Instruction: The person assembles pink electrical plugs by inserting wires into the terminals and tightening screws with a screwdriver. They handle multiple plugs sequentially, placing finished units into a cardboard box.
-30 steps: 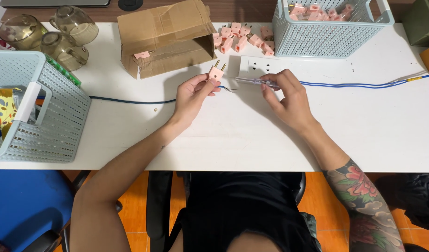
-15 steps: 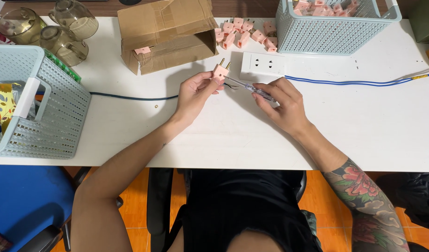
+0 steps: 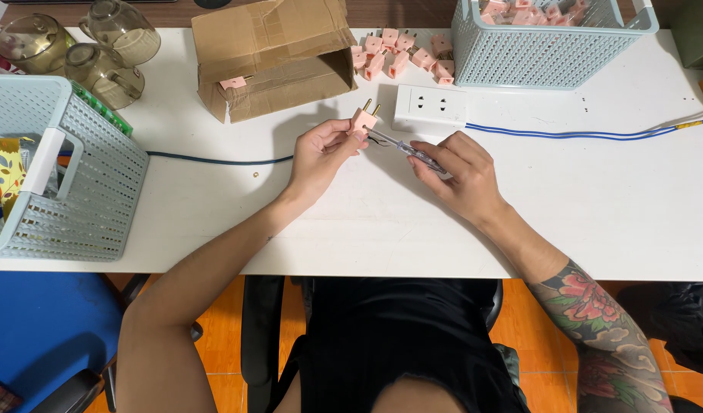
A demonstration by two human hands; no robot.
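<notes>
two hands (image 3: 321, 153) over white table (image 3: 611, 214) | orange floor (image 3: 221, 359) (tiled)

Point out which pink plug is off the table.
The pink plug pinched in the left hand, prongs up; the others lie loose or in the basket.

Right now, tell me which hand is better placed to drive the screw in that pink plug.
Right. The right hand grips the screwdriver, its tip at the pink plug, which the left hand holds.

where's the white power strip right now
In the head view the power strip lies on the table's far middle, just right of the pink plug in the left hand.
</notes>
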